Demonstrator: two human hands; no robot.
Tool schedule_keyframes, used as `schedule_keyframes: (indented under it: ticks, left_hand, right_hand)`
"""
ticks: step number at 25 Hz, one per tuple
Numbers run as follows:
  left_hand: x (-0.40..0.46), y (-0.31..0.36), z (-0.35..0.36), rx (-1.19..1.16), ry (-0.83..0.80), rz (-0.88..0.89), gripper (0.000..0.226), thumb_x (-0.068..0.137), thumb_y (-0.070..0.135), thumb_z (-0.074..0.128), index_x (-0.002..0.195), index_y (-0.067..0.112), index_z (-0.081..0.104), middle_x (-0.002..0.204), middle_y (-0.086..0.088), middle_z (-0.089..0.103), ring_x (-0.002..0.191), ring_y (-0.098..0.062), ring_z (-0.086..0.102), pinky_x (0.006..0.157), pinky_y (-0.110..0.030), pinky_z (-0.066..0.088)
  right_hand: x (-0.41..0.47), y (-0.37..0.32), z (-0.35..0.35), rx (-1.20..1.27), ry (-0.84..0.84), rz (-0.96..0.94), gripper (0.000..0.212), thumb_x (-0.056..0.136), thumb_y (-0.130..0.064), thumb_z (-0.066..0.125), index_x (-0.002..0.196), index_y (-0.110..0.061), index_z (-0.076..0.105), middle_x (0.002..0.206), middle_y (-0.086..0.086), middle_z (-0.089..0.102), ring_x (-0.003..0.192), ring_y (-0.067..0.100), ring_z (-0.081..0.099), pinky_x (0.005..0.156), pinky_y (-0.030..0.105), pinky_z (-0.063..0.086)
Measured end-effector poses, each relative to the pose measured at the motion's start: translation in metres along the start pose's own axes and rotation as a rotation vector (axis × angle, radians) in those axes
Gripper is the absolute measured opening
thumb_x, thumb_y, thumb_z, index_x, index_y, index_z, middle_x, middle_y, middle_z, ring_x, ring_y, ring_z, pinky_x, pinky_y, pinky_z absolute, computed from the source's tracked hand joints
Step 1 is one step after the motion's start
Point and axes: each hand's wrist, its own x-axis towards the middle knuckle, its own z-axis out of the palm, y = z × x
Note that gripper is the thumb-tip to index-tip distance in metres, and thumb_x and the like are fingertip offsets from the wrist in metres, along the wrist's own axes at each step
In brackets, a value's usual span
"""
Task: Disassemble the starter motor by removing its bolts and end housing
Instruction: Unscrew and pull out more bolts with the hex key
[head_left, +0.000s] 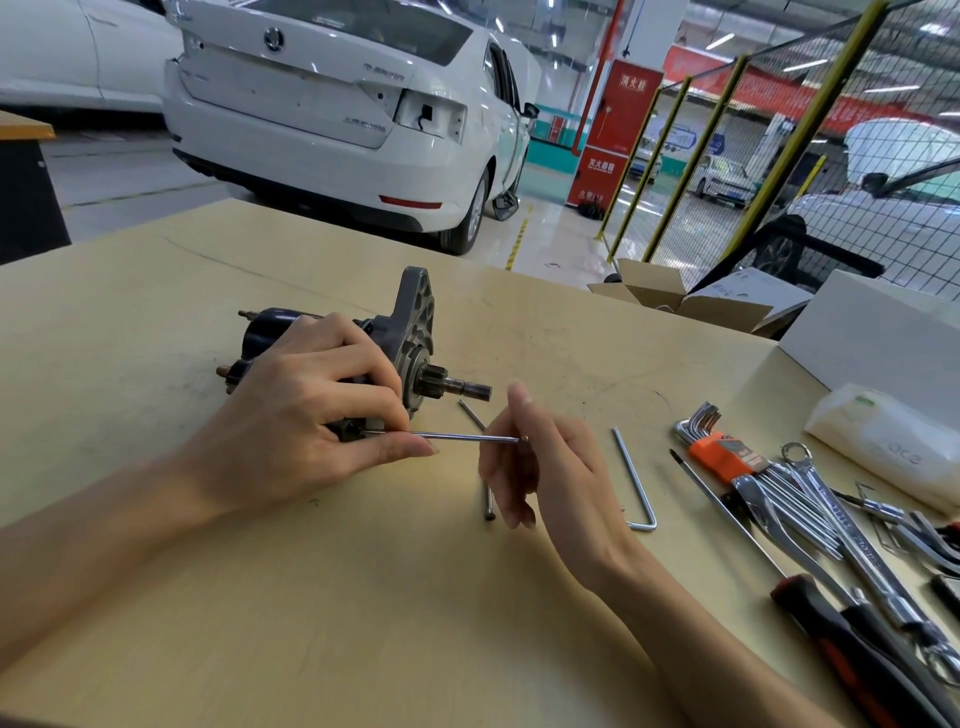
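Over the starter motor (332, 358), curled hands (311, 410) draw a bolt (467, 438).

Pale wood-tone surface (363, 597), scuffed, faint dark marks at left. Starter motor (332, 358) lies on its side left of centre, pinion shaft pointing right. Just right of it: two loose long bolts (489, 501), partly hidden. Further right, an L-shaped hex key (635, 480). Right edge: hex key set in orange holder (719, 457), combination wrenches (831, 519), red-black-handled screwdriver (852, 649), white plastic bag (883, 441). Far right: white box (872, 338).
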Motion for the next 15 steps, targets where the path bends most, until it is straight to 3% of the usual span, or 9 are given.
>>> schedule_keyframes:
  ticks: [2, 6, 15]
  left_hand:
    - [-0.0005, 0.0006, 0.0002, 0.006, -0.001, -0.002, 0.033, 0.084, 0.049, 0.066, 0.068, 0.02, 0.075, 0.08, 0.01, 0.065, 0.082, -0.02, 0.057, 0.074, -0.043, 0.043]
    - [-0.0001, 0.0011, 0.0, -0.002, 0.007, -0.013, 0.034, 0.085, 0.048, 0.065, 0.069, 0.02, 0.074, 0.079, 0.009, 0.065, 0.083, -0.019, 0.056, 0.071, -0.046, 0.044]
    - [-0.0001, 0.0012, 0.0003, -0.01, 0.003, -0.008, 0.034, 0.087, 0.047, 0.063, 0.068, 0.022, 0.077, 0.078, 0.01, 0.066, 0.083, -0.015, 0.054, 0.072, -0.044, 0.043]
  right_hand:
    - [-0.0015, 0.0001, -0.0009, -0.023, -0.027, -0.021, 0.056, 0.098, -0.044, 0.046, 0.059, -0.006, 0.056, 0.044, 0.009, 0.045, 0.038, 0.017, 0.042, 0.042, 0.022, 0.033]
    - [-0.0022, 0.0006, -0.0023, 0.029, -0.075, -0.073, 0.024, 0.082, -0.015, 0.041, 0.067, -0.008, 0.058, 0.044, 0.01, 0.043, 0.039, 0.018, 0.039, 0.041, 0.022, 0.029]
    - [-0.0012, 0.0037, -0.0025, -0.003, -0.048, -0.088, 0.03, 0.082, -0.003, 0.034, 0.074, -0.007, 0.063, 0.043, 0.007, 0.043, 0.038, 0.016, 0.036, 0.041, 0.016, 0.034]
